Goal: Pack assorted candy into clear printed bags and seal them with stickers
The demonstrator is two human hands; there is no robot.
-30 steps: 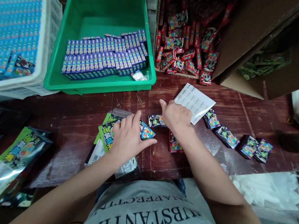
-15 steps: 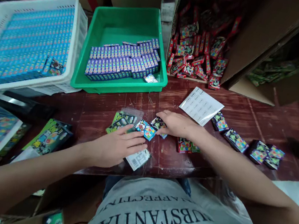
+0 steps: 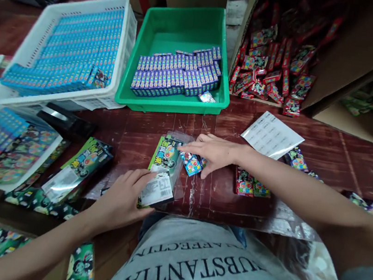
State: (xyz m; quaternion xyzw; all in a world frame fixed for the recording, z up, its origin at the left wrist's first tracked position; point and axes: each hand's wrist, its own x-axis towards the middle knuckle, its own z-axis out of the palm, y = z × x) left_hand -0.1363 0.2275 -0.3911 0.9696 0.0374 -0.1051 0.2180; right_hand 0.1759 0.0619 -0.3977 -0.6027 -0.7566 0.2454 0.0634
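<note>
My left hand (image 3: 124, 201) is closed on the near end of a flat green-and-black printed packet (image 3: 166, 153). A white barcode label (image 3: 160, 190) shows on its near part, and clear plastic film (image 3: 178, 181) sticks out at its right side. My right hand (image 3: 214, 153) is bent over small boxes just right of the packet, fingertips at their far edge and thumb at the near side. A blue printed box (image 3: 190, 164) shows in front of it; a second, purple-edged box is mostly hidden under the palm.
Red and green small boxes (image 3: 245, 182) lie by my right forearm, with a sticker sheet (image 3: 273, 135) behind. A green tray (image 3: 170, 109) and a white basket (image 3: 124, 56) hold rows of boxes. Printed packets (image 3: 81, 161) lie left; a carton of red boxes (image 3: 267, 68) stands at the back.
My left hand has moved left and toward me, and now grips the packet's near end. My right hand has shifted over the blue box. The view has swung left.
</note>
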